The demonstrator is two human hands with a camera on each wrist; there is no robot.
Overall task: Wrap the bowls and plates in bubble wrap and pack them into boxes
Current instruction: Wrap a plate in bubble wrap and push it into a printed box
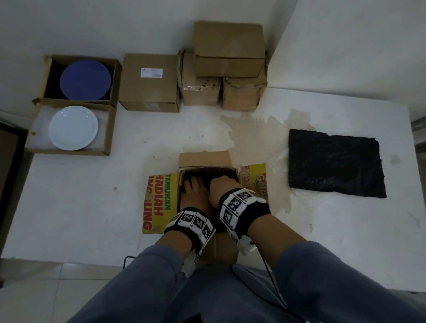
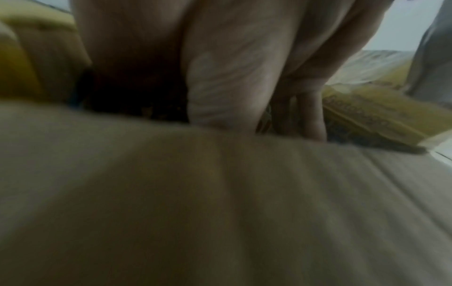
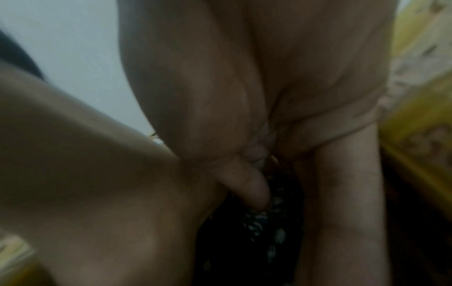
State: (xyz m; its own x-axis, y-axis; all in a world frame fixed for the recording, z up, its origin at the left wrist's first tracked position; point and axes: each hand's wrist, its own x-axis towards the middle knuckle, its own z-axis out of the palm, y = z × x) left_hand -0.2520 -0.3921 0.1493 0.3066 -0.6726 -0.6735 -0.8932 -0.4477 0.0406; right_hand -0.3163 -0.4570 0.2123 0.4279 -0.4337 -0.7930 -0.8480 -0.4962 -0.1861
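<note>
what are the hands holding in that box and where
Both the left hand and right hand are on a black wrapped bundle inside the open box; grip unclear.

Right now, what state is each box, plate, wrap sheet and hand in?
Yellow-flapped box: open, both hands inside.
Left hand: in the box, on black wrapping; grip unclear.
Right hand: likewise.
Blue plate: unwrapped, in open box.
White plate: unwrapped, in open box.
Black bubble wrap sheet: flat, unused.
Back boxes: closed.

Fingertips of both hands hidden inside box (image 1: 205, 159)
</note>
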